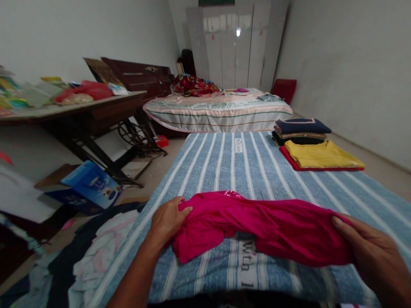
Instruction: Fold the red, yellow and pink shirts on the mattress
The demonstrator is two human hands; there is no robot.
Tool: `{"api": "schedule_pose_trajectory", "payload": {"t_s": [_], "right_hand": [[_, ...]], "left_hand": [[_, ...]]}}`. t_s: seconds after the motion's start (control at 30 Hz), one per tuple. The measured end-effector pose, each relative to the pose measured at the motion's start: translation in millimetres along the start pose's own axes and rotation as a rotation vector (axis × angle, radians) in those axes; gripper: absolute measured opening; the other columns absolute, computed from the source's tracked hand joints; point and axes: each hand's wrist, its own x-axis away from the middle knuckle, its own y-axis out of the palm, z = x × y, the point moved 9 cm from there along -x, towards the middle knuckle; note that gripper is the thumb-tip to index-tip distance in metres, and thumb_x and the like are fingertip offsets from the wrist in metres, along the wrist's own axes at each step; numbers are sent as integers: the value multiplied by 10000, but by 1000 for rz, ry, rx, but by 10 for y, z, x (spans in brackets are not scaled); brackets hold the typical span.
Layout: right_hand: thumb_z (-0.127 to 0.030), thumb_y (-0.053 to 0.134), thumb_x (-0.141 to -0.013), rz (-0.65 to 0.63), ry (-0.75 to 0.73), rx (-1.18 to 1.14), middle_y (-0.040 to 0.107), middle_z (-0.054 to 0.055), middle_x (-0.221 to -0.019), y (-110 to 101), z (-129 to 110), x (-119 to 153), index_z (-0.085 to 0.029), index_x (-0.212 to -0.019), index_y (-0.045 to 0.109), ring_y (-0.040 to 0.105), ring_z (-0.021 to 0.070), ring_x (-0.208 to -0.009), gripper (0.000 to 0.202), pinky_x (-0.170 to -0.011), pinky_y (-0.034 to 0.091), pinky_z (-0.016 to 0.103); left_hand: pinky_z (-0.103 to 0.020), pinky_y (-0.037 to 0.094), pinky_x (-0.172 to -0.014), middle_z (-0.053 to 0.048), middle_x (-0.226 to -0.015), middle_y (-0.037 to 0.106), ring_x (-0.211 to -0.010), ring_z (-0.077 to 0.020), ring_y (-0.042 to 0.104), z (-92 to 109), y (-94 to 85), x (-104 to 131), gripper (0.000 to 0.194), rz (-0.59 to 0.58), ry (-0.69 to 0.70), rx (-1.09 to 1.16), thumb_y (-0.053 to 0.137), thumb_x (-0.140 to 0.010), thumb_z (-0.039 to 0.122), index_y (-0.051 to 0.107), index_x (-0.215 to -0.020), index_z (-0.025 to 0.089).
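A bright pink shirt (247, 218) with a small white print stretches sideways over the near part of a blue-and-white striped sheet (208, 171). My left hand (168, 220) grips its left end, thumb on top of the cloth. At the other end, my right hand (369, 244) pinches the fabric between thumb and fingers. The cloth is creased and bunched along its length, and its lower edge hangs unevenly between my hands. Parts of the fingers on both hands are hidden by the fabric.
Folded clothes lie at the far right: a yellow top (324, 155) on a red one, with a dark stack (302, 126) behind. Loose clothes (99, 252) lie low on the left. A sewing-machine table (105, 100), a blue box (93, 186) and another bed (218, 112) stand beyond.
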Motion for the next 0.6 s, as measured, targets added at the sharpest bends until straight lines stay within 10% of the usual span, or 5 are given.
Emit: {"api": "schedule_pose_trajectory", "payload": {"t_s": [0.6], "right_hand": [[-475,744,-602,-35,-33,229,744,0,-874,81,-86,100,-263,-822,767,682,236,-848,307,-757,574,272]], "left_hand": [[-296,440,-818,-118,-1094,676,-1008,-244,619,159,92,-109,412,-38,65,-127,488,-826,409,630,-1124,163]]}}
